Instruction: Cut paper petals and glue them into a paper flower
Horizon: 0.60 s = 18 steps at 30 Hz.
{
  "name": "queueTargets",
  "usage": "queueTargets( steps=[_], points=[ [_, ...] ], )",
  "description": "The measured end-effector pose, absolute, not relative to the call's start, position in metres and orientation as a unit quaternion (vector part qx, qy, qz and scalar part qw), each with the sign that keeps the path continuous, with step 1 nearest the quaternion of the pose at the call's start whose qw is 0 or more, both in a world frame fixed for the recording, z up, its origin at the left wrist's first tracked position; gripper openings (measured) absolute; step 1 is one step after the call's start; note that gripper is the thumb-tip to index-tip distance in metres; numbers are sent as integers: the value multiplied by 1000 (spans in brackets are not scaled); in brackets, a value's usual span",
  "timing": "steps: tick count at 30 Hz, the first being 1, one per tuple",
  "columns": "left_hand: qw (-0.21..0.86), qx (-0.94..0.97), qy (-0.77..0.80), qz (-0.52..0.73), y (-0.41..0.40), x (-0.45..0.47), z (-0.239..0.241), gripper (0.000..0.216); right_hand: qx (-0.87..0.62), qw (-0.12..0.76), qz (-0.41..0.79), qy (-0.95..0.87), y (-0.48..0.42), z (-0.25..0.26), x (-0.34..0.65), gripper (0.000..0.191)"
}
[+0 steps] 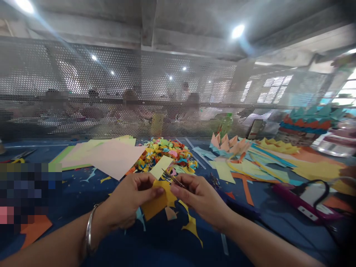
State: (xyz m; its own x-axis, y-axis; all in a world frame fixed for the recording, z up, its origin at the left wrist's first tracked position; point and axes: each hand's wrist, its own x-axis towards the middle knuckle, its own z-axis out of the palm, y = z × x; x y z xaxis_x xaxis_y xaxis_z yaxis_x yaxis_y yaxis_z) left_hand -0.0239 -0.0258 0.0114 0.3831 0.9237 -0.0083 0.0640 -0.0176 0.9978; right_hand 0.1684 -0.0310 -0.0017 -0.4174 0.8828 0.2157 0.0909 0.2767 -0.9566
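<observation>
My left hand (130, 202) is closed on a folded piece of yellow paper (158, 202), pinching it between thumb and fingers. My right hand (198, 194) grips small scissors (172, 178), their blades open against the paper's upper edge. A silver bangle (89, 231) sits on my left wrist. Yellow cut-off strips (191, 226) lie on the blue table (155, 248) just below the hands.
A pile of small multicoloured paper scraps (169, 152) lies behind the hands, next to pink and green sheets (111, 155). Coloured strips and folded paper shapes (230, 144) spread to the right, with a pink device and black cable (306, 200). A perforated metal screen (139, 92) backs the table, people behind it.
</observation>
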Motion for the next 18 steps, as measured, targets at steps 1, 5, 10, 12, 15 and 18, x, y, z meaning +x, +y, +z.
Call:
queueTargets(
  steps=[1,5,10,12,15,18],
  points=[
    [582,579,413,394,-26,-24,13,20,-357,410,499,-675,-32,-1,169,29],
    [626,493,395,458,-23,-28,16,20,-361,409,548,-634,-35,1,169,38],
    [649,439,375,497,-18,-33,16,17,-360,395,583,-612,-35,4,168,40],
    [658,425,374,497,-17,-34,16,15,-362,390,590,-607,-34,4,169,38],
    [669,414,372,492,-17,-34,17,14,-367,382,597,-602,-34,3,170,37],
    [674,410,368,492,-17,-34,17,14,-368,376,605,-598,-34,3,170,38]
  ],
)
